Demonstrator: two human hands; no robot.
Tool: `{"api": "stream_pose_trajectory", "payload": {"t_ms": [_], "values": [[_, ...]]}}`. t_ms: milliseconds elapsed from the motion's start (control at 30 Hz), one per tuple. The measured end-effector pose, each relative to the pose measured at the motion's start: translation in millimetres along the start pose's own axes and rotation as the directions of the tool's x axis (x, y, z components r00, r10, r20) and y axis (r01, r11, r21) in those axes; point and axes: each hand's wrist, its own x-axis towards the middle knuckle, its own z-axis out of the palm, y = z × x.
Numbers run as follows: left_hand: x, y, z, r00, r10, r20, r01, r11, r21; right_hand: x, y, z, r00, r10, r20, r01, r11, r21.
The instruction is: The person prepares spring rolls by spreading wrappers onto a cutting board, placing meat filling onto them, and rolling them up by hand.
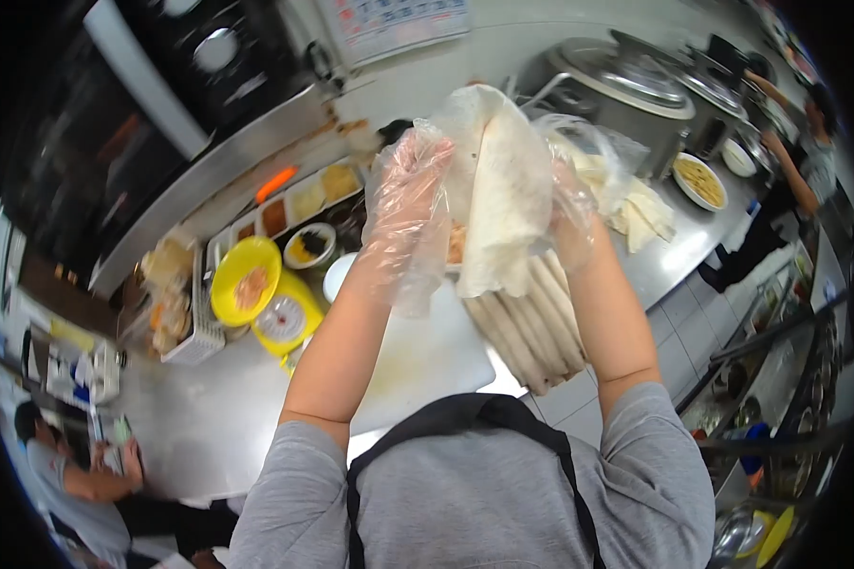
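Observation:
My left hand (pixel 411 175), in a clear plastic glove, is closed on the left edge of a thin, off-white wrapper sheet (pixel 506 194). On the other side, my right hand (pixel 569 201), also gloved, grips the sheet's right edge. Held up in front of me, the sheet hangs folded above the counter. Below it, several long beige rolls (pixel 522 327) lie side by side, next to a white cutting board (pixel 422 351). More pale sheets (pixel 640 213) rest by a plastic bag to the right. The sheet partly hides a container of pinkish filling (pixel 457 242).
A yellow scale (pixel 289 313) bears a yellow bowl (pixel 228 280) with pinkish filling. Behind are ingredient trays (pixel 304 201) and an orange-handled tool (pixel 276 184). Large pots (pixel 607 85) and a bowl of yellowish food (pixel 700 180) stand right. Co-workers (pixel 81 479) (pixel 811 156) are at both sides.

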Motion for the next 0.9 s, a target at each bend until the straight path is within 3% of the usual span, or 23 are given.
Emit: {"api": "stream_pose_trajectory", "payload": {"t_ms": [33, 67, 100, 133, 167, 233, 267, 300, 333, 400, 433, 467, 500, 567, 600, 667, 700, 733, 767, 800, 833, 900], "values": [[-5, -9, -12, 0.977, 0.113, -0.183, -0.109, 0.993, 0.034, -4, 16, 11, 0.997, 0.067, 0.029, -0.068, 0.997, 0.030], [-9, -11, -35, 0.969, 0.112, -0.220, -0.104, 0.993, 0.050, -7, 31, 22, 0.991, 0.115, 0.072, -0.120, 0.990, 0.074], [-15, -5, -60, 0.974, 0.211, -0.088, -0.168, 0.922, 0.349, -9, 42, 33, 0.974, 0.117, 0.194, -0.156, 0.967, 0.200], [-26, 6, -76, 0.965, 0.252, 0.069, -0.241, 0.759, 0.605, -24, 46, 43, 0.956, 0.126, 0.264, -0.214, 0.918, 0.334], [-37, 17, -86, 0.956, 0.278, 0.090, -0.252, 0.633, 0.732, -26, 65, 48, 0.925, 0.112, 0.363, -0.245, 0.906, 0.345], [-56, 27, -105, 0.970, 0.233, 0.073, -0.216, 0.680, 0.701, -34, 96, 66, 0.873, 0.110, 0.475, -0.302, 0.888, 0.348], [-64, 32, -112, 0.977, 0.189, 0.094, -0.204, 0.730, 0.652, -43, 107, 81, 0.888, 0.049, 0.457, -0.074, 0.997, 0.038], [-77, 38, -118, 0.978, 0.201, 0.063, -0.186, 0.685, 0.704, -49, 115, 91, 0.887, -0.026, 0.462, 0.172, 0.945, -0.277], [-89, 41, -128, 0.979, 0.197, 0.051, -0.174, 0.685, 0.708, -47, 126, 91, 0.883, -0.017, 0.469, 0.164, 0.947, -0.275], [-111, 47, -148, 0.972, 0.233, -0.025, -0.111, 0.553, 0.826, -37, 146, 81, 0.879, 0.108, 0.464, 0.143, 0.869, -0.474], [-125, 61, -145, 0.977, 0.072, -0.202, 0.131, 0.546, 0.828, -42, 141, 81, 0.847, 0.120, 0.517, 0.075, 0.937, -0.340], [-136, 45, -160, 0.976, 0.066, -0.209, 0.140, 0.547, 0.825, -49, 132, 82, 0.845, 0.129, 0.519, 0.068, 0.937, -0.342], [-148, 16, -183, 0.961, 0.148, -0.232, 0.053, 0.726, 0.686, -60, 119, 86, 0.867, 0.189, 0.462, -0.081, 0.966, -0.244], [-167, 8, -173, 0.812, -0.122, -0.571, 0.234, 0.964, 0.127, -65, 122, 82, 0.849, 0.282, 0.447, -0.285, 0.956, -0.064], [-171, 8, -175, 0.806, -0.126, -0.579, 0.240, 0.963, 0.124, -66, 133, 84, 0.844, 0.291, 0.451, -0.294, 0.954, -0.065], [-177, 7, -179, 0.969, -0.154, -0.195, 0.245, 0.732, 0.636, -74, 153, 92, 0.783, 0.146, 0.604, -0.061, 0.986, -0.158], [-176, 8, -178, 0.967, -0.161, -0.196, 0.250, 0.732, 0.634, -80, 155, 101, 0.699, 0.016, 0.715, 0.215, 0.949, -0.231], [-174, 11, -176, 0.978, -0.198, -0.059, 0.193, 0.777, 0.599, -81, 157, 108, 0.703, 0.023, 0.711, 0.208, 0.949, -0.236], [-173, 14, -174, 0.971, -0.223, 0.082, 0.142, 0.822, 0.552, -79, 158, 114, 0.675, 0.075, 0.734, 0.289, 0.888, -0.357], [-173, 17, -173, 0.969, -0.230, 0.087, 0.147, 0.823, 0.548, -77, 157, 116, 0.651, 0.132, 0.748, 0.370, 0.805, -0.464], [-173, 20, -174, 0.977, -0.188, 0.100, 0.108, 0.843, 0.527, -77, 148, 116, 0.717, 0.285, 0.636, 0.367, 0.622, -0.692], [-174, 24, -178, 0.982, -0.146, 0.120, 0.067, 0.862, 0.503, -71, 138, 109, 0.676, 0.332, 0.658, 0.286, 0.705, -0.649]]}}
